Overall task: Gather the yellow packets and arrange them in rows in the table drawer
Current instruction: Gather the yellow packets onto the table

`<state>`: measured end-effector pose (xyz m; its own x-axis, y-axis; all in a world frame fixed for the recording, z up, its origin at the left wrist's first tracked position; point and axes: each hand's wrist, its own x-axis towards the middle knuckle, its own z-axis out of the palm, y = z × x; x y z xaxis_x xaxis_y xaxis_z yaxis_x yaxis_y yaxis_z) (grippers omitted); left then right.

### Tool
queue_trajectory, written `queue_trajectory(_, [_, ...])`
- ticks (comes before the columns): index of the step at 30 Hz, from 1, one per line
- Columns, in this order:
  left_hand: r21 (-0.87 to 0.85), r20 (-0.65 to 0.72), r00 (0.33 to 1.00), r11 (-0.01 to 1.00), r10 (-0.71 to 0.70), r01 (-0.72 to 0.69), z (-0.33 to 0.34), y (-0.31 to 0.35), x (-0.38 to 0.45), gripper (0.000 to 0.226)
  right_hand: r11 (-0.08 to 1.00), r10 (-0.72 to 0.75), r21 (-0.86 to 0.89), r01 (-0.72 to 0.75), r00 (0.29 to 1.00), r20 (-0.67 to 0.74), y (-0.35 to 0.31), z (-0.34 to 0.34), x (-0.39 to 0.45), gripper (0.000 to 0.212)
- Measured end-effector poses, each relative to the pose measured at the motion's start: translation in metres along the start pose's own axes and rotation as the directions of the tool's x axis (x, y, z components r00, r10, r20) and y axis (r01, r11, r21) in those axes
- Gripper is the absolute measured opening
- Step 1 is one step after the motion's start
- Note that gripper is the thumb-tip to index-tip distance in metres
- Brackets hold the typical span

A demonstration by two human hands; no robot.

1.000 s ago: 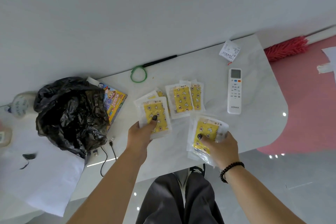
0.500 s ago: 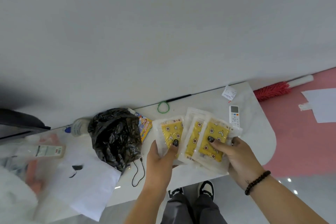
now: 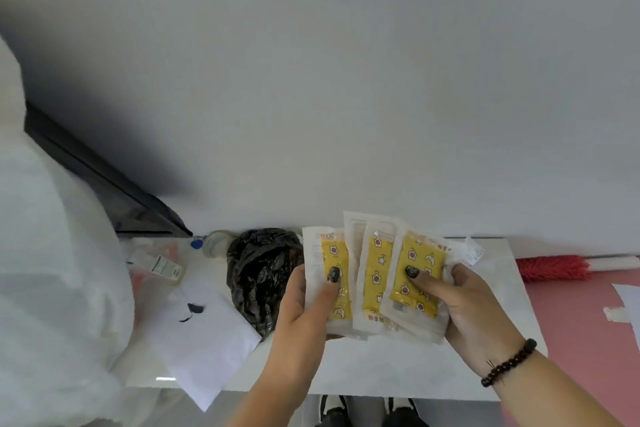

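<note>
Yellow printed sachets sealed in clear-and-white plastic sleeves, the yellow packets (image 3: 377, 274), are fanned out above the white marble-look table (image 3: 408, 371), held up between both hands rather than lying on it. The left hand (image 3: 304, 308) pinches the leftmost packet, thumb pressed on its yellow face and fingers hidden behind. The right hand (image 3: 474, 308) grips the overlapping bundle on the right, thumb on the front sachet, fingers curled behind. No drawer shows in this view.

These look light, thin and floppy, and the glossy film probably lets them slide over one another, so a fanned stack could slip apart. I would square them into one pile and hold it across the flat faces near the lower edge, thumb in front, fingers behind.

Readable writing is scarce: an orange logo at the top of the leftmost packet is too blurred to make out. The sachets carry star, moon and flower drawings. A crumpled black plastic bag (image 3: 259, 274) sits just left of the packets
</note>
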<state>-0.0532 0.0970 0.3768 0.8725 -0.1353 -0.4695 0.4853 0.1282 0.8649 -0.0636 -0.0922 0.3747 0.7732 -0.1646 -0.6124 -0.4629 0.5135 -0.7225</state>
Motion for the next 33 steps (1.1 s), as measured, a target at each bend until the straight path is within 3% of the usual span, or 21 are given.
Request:
queue_trajectory(7, [0.016,-0.170,0.978,0.993,0.122,-0.121,0.006,0.014,-0.022,0.021,0.996,0.036,-0.087,-0.021,0.985,0.172,-0.024,0.018,-0.009,0.038])
queue_trajectory(12, [0.042,-0.369,0.916,0.987,0.158,-0.153,0.027,0.012,-0.044,0.026,0.970,0.110,-0.242,-0.033,0.944,0.312,-0.037,0.024,-0.017,0.055])
queue_trajectory(17, [-0.199,-0.516,0.853,0.958,0.079,-0.209,0.047,0.002,-0.069,0.017,0.927,0.146,-0.375,0.016,0.904,0.402,-0.051,0.023,-0.026,0.045])
queue_trajectory(21, [-0.330,-0.548,0.834,0.900,0.062,-0.284,0.049,0.001,-0.089,0.030,0.871,0.158,-0.483,0.089,0.880,0.448,-0.052,0.031,-0.035,0.031])
queue_trajectory(28, [-0.313,-0.768,0.639,0.854,0.029,-0.415,0.010,-0.003,-0.134,0.016,0.822,0.290,-0.558,0.109,0.764,0.576,-0.020,0.081,-0.068,0.032])
queue_trajectory(33, [-0.281,-0.883,0.469,0.800,0.001,-0.530,-0.051,-0.010,-0.186,0.021,0.809,0.380,-0.584,0.061,0.704,0.600,0.034,0.141,-0.101,0.035])
